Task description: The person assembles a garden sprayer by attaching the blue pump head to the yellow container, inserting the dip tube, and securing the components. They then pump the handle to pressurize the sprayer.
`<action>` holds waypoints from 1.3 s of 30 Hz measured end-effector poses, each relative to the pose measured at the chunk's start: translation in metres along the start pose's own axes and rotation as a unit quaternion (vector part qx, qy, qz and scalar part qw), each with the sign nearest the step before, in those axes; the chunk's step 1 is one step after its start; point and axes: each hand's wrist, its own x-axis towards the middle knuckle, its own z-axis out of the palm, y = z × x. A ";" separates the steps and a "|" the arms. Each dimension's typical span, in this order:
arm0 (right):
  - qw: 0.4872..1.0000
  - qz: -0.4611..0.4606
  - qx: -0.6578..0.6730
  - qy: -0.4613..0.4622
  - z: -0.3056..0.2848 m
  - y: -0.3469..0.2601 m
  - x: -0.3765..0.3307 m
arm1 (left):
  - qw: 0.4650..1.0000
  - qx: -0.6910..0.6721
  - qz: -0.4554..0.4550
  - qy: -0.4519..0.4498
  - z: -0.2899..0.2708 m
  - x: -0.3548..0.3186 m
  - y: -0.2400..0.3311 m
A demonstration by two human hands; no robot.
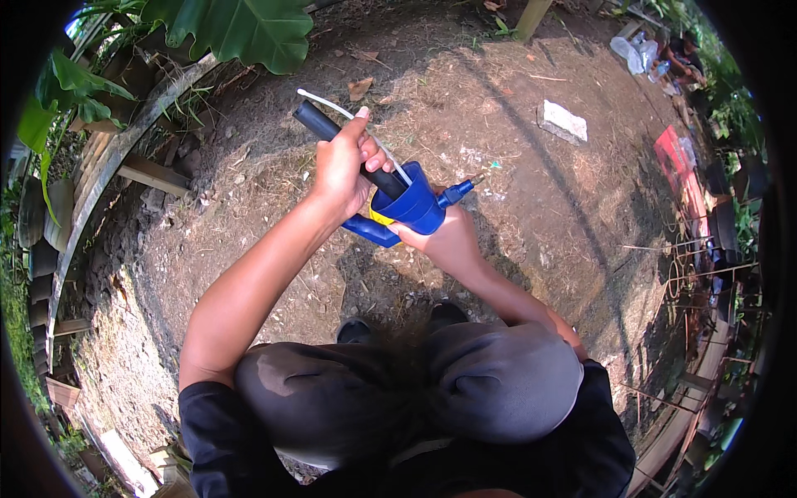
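Above the dry soil, the left hand closes fully around the black handle while the right hand cups the blue sprayer head from below, so pushing straight along the handle seems best.

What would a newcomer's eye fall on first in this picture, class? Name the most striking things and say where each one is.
At the centre, the bright blue sprayer head stands out, gripped from below by the right hand. The left hand wraps around the black tube rising from it toward the upper left. Around them lies bare brown ground, with large green leaves at the top left edge.
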 end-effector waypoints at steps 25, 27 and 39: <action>0.937 -0.280 -0.132 0.159 -0.069 0.077 0.037 | 0.887 0.174 -0.228 -0.362 -0.034 0.044 0.016; 0.945 -0.267 -0.137 0.127 -0.076 0.081 0.036 | 0.897 0.190 -0.201 -0.345 -0.051 0.037 0.011; 0.827 0.209 0.433 -0.291 -0.095 0.145 0.035 | 0.736 0.484 0.131 -0.455 -0.054 -0.018 0.001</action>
